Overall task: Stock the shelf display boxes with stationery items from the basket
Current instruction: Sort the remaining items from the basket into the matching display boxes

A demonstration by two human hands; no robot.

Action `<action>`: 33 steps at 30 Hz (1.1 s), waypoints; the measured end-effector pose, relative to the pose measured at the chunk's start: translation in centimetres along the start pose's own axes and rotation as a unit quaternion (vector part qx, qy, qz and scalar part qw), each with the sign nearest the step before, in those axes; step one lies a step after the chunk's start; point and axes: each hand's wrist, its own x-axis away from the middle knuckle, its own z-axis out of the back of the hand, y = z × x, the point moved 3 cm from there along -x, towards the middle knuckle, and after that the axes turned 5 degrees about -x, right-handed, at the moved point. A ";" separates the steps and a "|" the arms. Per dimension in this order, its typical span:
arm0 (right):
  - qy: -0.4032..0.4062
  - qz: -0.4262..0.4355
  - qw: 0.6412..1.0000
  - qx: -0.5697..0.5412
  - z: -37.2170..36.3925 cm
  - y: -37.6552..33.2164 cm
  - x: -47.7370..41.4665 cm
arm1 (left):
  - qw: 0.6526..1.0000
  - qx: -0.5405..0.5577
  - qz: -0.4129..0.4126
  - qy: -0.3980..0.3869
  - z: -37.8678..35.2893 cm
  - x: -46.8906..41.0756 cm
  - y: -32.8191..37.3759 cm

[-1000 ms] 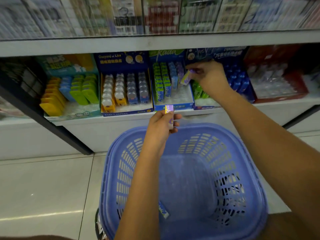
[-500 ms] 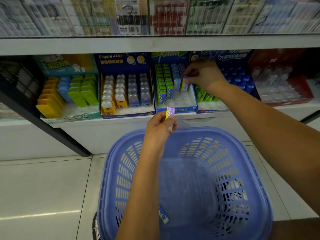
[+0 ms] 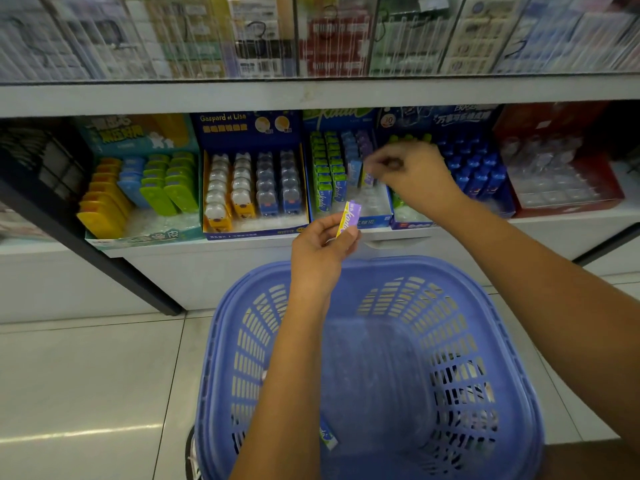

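Seat each eraser upright in the purple row of the blue display box (image 3: 367,221) on the shelf, snug against the one behind, before you let go. Your right hand (image 3: 412,171) is at that row beside a standing purple eraser (image 3: 367,177); blur hides whether its curled fingers grip it. Your left hand (image 3: 320,244) pinches a purple-and-yellow eraser (image 3: 349,216) above the basket (image 3: 450,271), where a loose eraser (image 3: 327,436) lies.

The floor (image 3: 86,375) is pale, glossy tile with thin grout lines, and a streak of glare (image 3: 79,434) lies across it at the left. A white shelf unit (image 3: 207,275) stands on it, with a white upper shelf (image 3: 311,93). A dark strut (image 3: 90,244) slants down the unit's left side to the floor.
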 end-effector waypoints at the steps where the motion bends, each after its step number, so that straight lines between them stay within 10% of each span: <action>1: -0.048 -0.029 0.994 -0.096 -0.1 -0.5 1.1 | 1.000 -0.008 -0.015 0.006 -0.2 -0.2 0.2; 4: -0.156 -0.065 0.966 -0.196 -0.5 -1.2 3.7 | 0.996 -0.055 -0.067 0.017 -0.8 -0.7 0.9; 8: -0.024 -0.053 0.979 -0.196 1.2 0.0 2.4 | 0.969 -0.211 -0.131 0.007 -1.6 -1.0 0.8; 14: 0.086 0.014 0.994 -0.066 1.7 2.6 -1.5 | 0.804 -0.554 -0.211 -0.040 -2.2 -1.4 -1.6; 24: 0.007 0.051 0.995 0.080 -1.0 3.3 -2.4 | 0.823 -0.525 -0.214 -0.038 -1.9 -1.7 -2.3; 33: -0.002 0.158 0.918 0.363 -1.3 1.2 -0.9 | 0.847 -0.480 -0.221 -0.061 -1.2 -1.2 -1.7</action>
